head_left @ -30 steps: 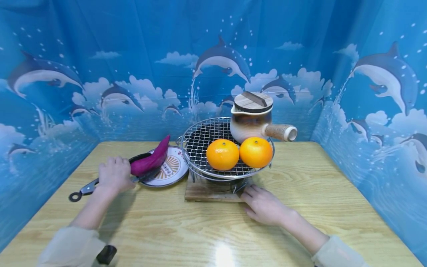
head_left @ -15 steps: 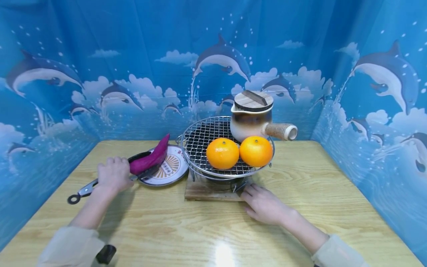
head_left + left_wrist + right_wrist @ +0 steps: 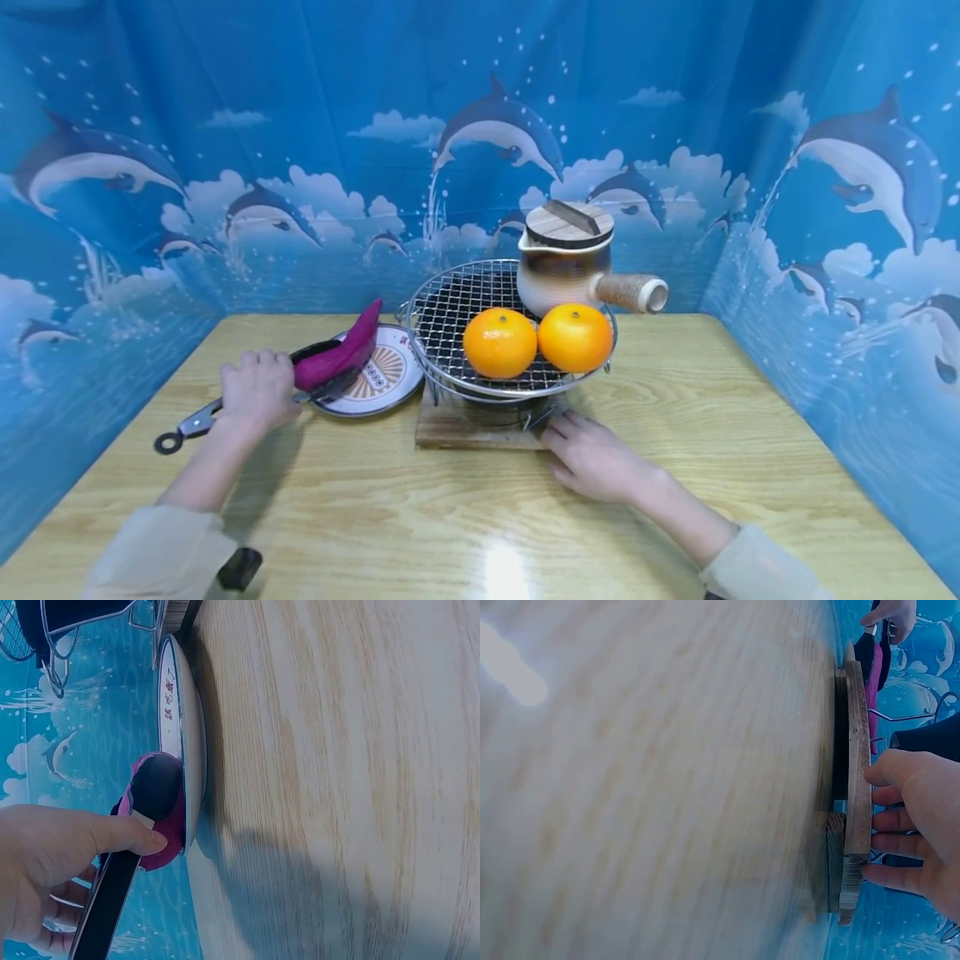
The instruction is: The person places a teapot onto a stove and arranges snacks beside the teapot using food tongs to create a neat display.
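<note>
My left hand (image 3: 258, 390) grips a pair of black-and-silver tongs (image 3: 105, 900), its thumb lying along one arm. A purple sweet potato (image 3: 337, 362) sits between the tongs' dark heads, tilted with its pointed end up, over a white patterned plate (image 3: 390, 392). In the left wrist view the sweet potato is right at the plate's rim. My right hand (image 3: 592, 458) rests at the right front corner of a wooden board (image 3: 480, 437) under the grill stand. The right wrist view shows its fingertips (image 3: 877, 874) spread along the board's upper side, holding nothing up.
A round wire grill (image 3: 457, 308) stands on the board. It bears two oranges (image 3: 501, 342) at the front and a clay pot (image 3: 558, 279) with a wooden lid, its handle pointing right. A dolphin-print curtain (image 3: 337, 125) encloses the back and sides of the wooden table (image 3: 360, 517).
</note>
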The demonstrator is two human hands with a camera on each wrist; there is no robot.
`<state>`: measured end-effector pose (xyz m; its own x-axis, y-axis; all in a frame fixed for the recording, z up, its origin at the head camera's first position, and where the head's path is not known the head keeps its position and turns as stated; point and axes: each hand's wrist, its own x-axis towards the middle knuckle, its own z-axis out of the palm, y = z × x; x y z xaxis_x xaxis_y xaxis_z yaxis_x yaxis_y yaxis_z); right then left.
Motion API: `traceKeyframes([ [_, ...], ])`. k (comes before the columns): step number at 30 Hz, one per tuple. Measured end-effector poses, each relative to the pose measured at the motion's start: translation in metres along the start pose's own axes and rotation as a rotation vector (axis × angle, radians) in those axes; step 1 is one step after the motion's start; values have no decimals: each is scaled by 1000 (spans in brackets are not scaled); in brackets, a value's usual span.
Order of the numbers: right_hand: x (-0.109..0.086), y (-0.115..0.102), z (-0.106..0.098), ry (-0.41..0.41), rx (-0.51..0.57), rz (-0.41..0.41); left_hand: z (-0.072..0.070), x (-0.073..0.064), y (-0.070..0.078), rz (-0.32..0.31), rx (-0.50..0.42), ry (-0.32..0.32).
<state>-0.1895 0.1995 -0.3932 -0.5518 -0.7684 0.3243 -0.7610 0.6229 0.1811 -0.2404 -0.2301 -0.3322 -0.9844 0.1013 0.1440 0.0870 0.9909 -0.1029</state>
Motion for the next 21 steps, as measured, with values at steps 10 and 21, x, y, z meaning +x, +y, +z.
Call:
traceKeyframes([
  [10, 0, 1, 1, 3, -8, -2, 2, -4, 0, 24, 18, 37],
  [21, -1, 0, 0, 9, 13, 3, 3, -4, -1, 17, 1, 3],
])
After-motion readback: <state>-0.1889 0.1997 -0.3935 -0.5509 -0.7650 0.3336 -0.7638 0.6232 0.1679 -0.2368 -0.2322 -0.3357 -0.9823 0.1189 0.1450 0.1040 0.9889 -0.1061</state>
